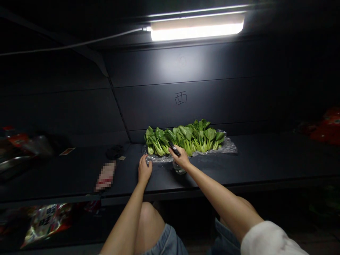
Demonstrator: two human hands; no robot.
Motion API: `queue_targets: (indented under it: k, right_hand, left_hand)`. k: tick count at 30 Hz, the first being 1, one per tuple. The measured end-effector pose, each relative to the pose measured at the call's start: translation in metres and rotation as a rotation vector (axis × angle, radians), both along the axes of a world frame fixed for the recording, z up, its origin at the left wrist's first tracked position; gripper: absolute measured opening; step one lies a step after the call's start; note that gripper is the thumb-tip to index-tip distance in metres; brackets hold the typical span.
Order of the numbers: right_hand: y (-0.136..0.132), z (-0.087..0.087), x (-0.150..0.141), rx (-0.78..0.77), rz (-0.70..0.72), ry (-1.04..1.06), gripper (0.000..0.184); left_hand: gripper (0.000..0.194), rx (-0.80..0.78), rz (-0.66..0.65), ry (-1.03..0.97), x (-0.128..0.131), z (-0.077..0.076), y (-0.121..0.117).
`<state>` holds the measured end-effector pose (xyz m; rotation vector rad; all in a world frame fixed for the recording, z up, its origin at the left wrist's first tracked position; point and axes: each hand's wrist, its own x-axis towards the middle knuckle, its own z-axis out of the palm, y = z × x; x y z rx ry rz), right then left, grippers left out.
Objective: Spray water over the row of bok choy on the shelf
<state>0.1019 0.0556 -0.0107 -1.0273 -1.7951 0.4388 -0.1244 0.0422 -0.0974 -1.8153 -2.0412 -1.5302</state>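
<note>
Several heads of bok choy stand in a row against the back panel, leafy tops up and pale stems toward me. Clear plastic wrap lies beneath them and sticks out at the right end and along the front. My right hand is closed around a spray bottle with a black trigger head and a clear body, in front of the greens. My left hand rests by the left front corner of the wrap, thumb and fingers apart; whether its fingertips touch the wrap I cannot tell.
A lit tube lamp hangs above, its cable running left. On the dark shelf to the left lie a pixelated item, a dark bundle and a card. A shiny packet sits on the lower shelf.
</note>
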Motion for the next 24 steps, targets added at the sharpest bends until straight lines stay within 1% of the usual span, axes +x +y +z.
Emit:
queue_targets:
  k: [6,16,24]
  right_hand:
    - [-0.001,-0.001,-0.008,0.005,0.017,0.018,0.036]
    - [0.0,0.0,-0.016,0.008,0.043,0.037,0.035]
    - [-0.001,-0.001,-0.023,0.005,0.029,0.075,0.038]
  left_hand:
    - [0.038,0.045,-0.012,-0.05,-0.001,-0.003,0.002]
    - [0.038,0.043,-0.021,-0.077,0.0,-0.002,0.001]
    - [0.038,0.051,-0.048,-0.067,0.0,-0.003,0.0]
